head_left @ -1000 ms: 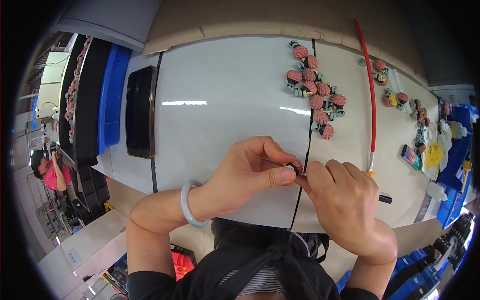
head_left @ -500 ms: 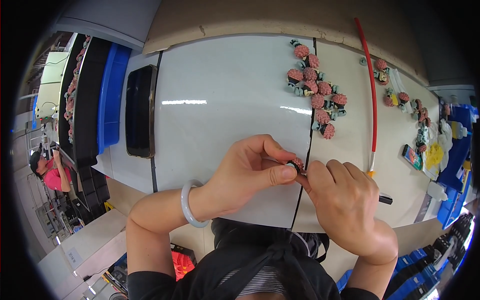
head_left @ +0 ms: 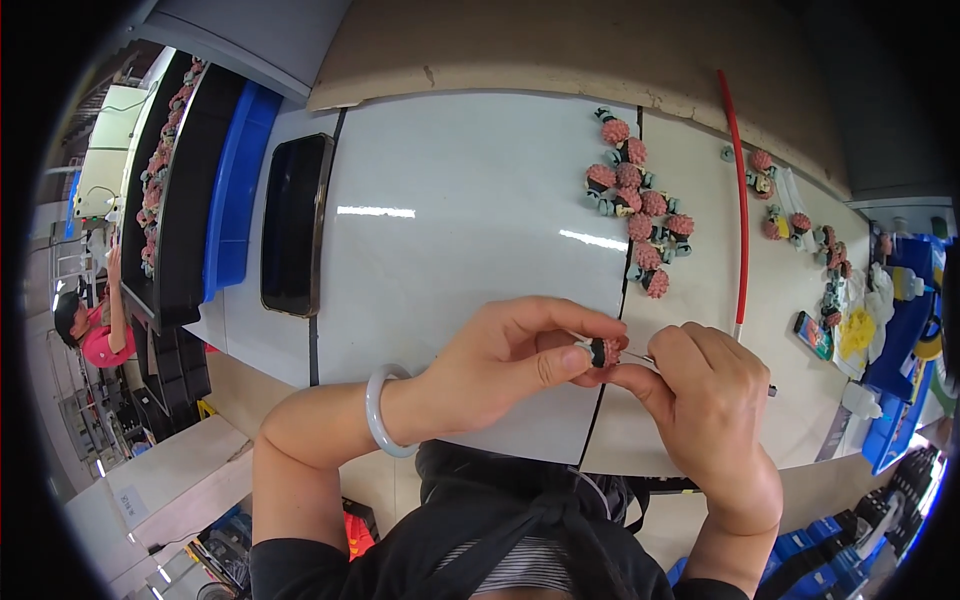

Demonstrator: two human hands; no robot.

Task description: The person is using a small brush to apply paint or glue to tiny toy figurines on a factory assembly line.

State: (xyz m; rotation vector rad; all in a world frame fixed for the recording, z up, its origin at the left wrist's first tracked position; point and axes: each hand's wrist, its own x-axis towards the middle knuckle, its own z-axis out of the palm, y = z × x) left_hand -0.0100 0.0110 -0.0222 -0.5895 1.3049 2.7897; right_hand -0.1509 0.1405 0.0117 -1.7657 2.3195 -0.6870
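My left hand [head_left: 515,350] pinches a small figurine [head_left: 606,352] between thumb and fingers. The figurine has a pink, knobbly top and a dark part below it. In my right hand [head_left: 700,380], the fingers are closed round a thin metal tool [head_left: 640,356] that points at the pink part. Most of the tool is hidden by the hand, so I cannot tell its exact kind. Several similar pink-topped figurines [head_left: 640,228] lie in a loose cluster beyond my hands.
A long red-handled brush [head_left: 743,230] lies right of the cluster. More figurines [head_left: 828,255] and a small phone-like object [head_left: 813,336] are at the right. A dark phone [head_left: 296,225] and blue tray [head_left: 234,200] are at the left; a person in pink [head_left: 105,335] works beyond.
My left hand has turned the figurine so that its pink part faces the right hand. My right hand has shifted slightly, and the metal tool shows more. The view has tilted a little.
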